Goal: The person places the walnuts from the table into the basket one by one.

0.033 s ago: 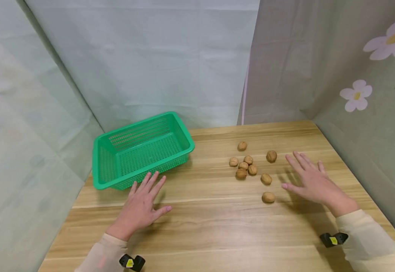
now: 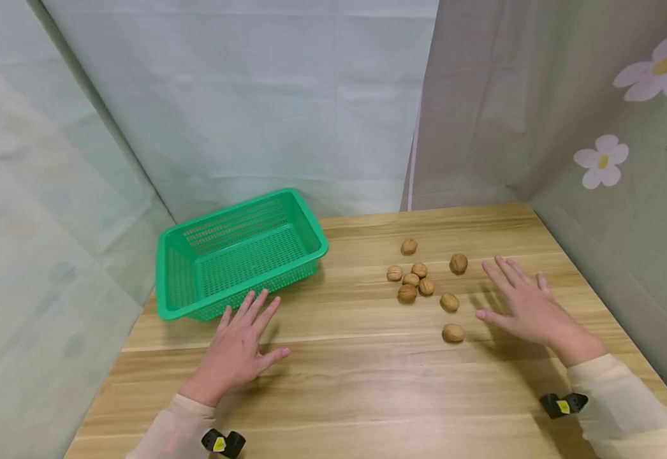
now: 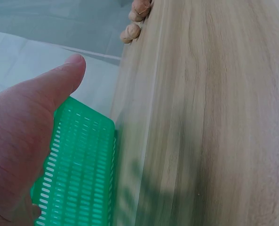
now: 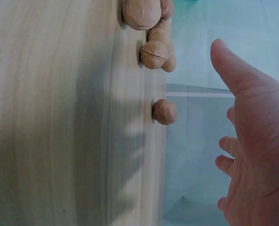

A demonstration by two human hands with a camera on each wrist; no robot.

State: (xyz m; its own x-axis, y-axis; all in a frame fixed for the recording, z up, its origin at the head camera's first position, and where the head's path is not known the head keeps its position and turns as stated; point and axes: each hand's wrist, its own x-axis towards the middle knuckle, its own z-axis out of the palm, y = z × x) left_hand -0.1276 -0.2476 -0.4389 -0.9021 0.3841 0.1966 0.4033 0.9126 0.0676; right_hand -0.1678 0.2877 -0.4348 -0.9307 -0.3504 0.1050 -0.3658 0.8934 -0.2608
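Note:
Several brown walnuts [image 2: 410, 279] lie loosely grouped on the wooden table, right of its middle. My right hand [image 2: 525, 309] hovers to their right, fingers spread and holding nothing. Closest to its thumb are a walnut [image 2: 449, 302] and another walnut [image 2: 453, 333] nearer the front. A green plastic basket [image 2: 241, 294] with slotted walls stands at the back left, no contents showing in it. In front of it my left hand [image 2: 233, 357] is spread out with nothing in its grasp, its fingertips overlapping the basket's near wall in the head view.
Pale cloth hangs behind the table [image 2: 333, 395] and along its left side. At the right is a grey cloth [image 2: 574, 236] with printed flowers. A small black device [image 2: 223, 442] sits at the left wrist, another black device [image 2: 564, 405] at the right.

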